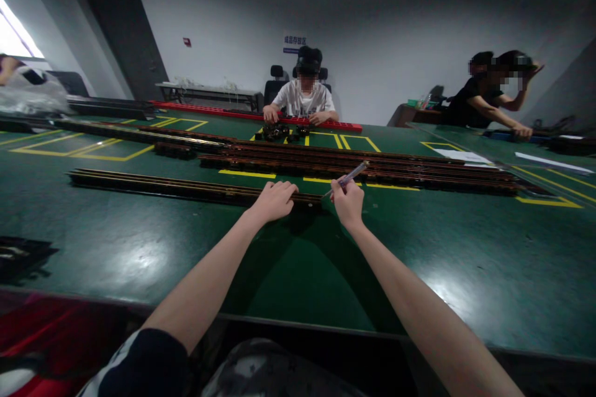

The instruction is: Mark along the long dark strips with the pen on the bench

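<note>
A long dark metal rail (177, 189) with brassy edges lies across the green table in front of me. My left hand (274, 200) is closed over the rail near its right end, fingers wrapped on its top and far side. In my right hand (347, 201) is a screwdriver (352, 175) with a clear purplish handle, gripped between thumb and fingers. The handle slants up to the right, and its thin shaft points down left at the rail's right end. Whether the tip touches the rail I cannot tell.
A bundle of long dark rails (363, 164) lies just beyond my hands. A red rail (242, 113) runs along the far side, where a person in a white shirt (305, 99) sits. Dark parts (23, 254) lie at the near left. White paper (460, 155) is at right.
</note>
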A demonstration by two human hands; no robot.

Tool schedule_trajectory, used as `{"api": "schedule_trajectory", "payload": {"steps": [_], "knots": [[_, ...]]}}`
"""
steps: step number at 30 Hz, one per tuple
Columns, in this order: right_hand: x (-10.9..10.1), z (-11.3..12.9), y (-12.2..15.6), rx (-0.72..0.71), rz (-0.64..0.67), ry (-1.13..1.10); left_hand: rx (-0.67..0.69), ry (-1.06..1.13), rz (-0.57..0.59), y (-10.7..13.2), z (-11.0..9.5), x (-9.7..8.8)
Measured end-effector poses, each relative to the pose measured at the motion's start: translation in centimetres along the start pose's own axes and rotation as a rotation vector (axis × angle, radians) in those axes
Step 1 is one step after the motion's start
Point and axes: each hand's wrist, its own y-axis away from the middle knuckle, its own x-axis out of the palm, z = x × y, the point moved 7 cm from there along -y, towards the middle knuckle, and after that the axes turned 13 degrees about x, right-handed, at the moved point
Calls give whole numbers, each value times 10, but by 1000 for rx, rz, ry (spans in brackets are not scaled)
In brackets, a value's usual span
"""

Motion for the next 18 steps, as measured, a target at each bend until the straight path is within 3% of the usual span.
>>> {"api": "schedule_trajectory", "payload": {"steps": [18], "knots": [[2,-1,1,28,55,-20,-5,13,8,1,0,-1]]}}
